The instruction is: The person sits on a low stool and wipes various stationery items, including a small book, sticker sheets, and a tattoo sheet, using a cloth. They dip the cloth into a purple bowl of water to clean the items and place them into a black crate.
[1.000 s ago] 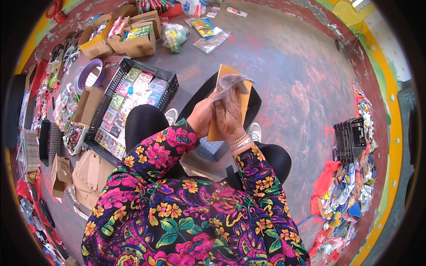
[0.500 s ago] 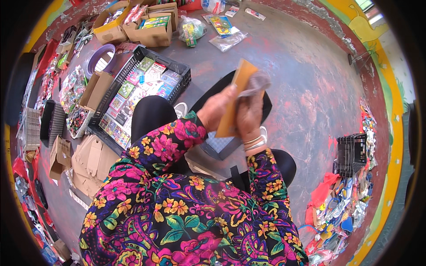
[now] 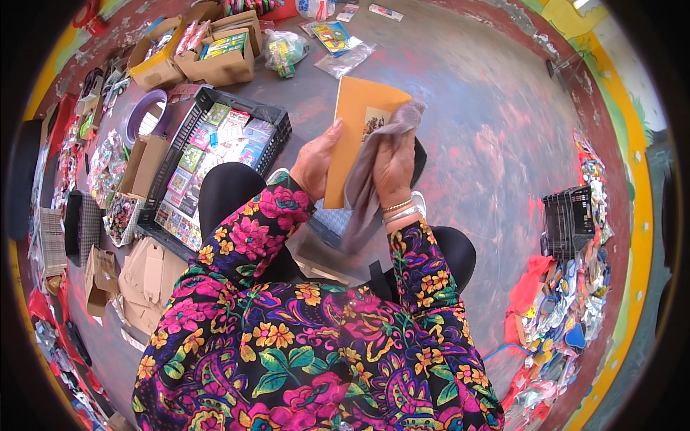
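Note:
My left hand [image 3: 314, 162] grips the left edge of a flat orange booklet [image 3: 357, 122] held up in front of me. A small picture shows on its cover. My right hand [image 3: 394, 167] presses a grey cloth [image 3: 368, 179] against the booklet's right side; the cloth hangs down below my wrist, which wears bangles. Both sleeves are a bright floral print. I sit over dark trousers, with a checked item partly hidden under the booklet.
A black crate [image 3: 215, 154] filled with colourful packets lies on the floor at my left. Cardboard boxes [image 3: 215, 57] with goods stand beyond it, flattened cartons [image 3: 140, 276] nearer. Plastic bags [image 3: 338, 43] lie ahead. A small black crate [image 3: 568, 219] and heaped packets sit right.
The camera view has tilted, and the booklet now stands more upright and higher. My right hand with the cloth has slid down across its cover.

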The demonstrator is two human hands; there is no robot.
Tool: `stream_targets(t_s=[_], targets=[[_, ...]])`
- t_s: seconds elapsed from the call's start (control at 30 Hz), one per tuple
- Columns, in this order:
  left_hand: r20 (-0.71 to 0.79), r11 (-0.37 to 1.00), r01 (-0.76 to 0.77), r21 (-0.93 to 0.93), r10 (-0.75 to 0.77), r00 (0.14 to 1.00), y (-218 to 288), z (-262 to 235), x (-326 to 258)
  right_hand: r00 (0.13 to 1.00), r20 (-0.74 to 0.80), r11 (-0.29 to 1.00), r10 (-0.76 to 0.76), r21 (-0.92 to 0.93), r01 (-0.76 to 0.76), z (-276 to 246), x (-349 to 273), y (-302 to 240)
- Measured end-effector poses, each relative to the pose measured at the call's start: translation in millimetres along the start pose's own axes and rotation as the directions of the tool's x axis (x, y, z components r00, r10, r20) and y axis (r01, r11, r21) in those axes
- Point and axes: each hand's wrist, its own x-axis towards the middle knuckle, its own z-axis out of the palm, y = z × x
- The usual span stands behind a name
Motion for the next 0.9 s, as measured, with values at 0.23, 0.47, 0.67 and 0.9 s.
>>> stream_targets(t_s=[0.23,0.47,0.67,0.9], targets=[[-0.129,0.924,-0.264,0.278,0.308,0.942,38,1,-1,0.623,0.137,0.528,0.77,0.412,-0.743,-55,6,100],[-0.284,0.706,-0.057,0.706,0.355,0.891,30,-115,6,0.673,0.281,0.507,0.684,0.48,-0.716,-127,24,-10],[-0.332,0.618,0.226,0.753,0.06,0.941,-30,-182,45,0.609,0.318,0.533,0.726,0.3,-0.792,-139,-12,-15],[-0.461,0.117,0.448,0.886,0.128,0.878,-75,-283,144,0.527,0.45,0.49,0.721,0.208,-0.847,-127,-14,-12]])
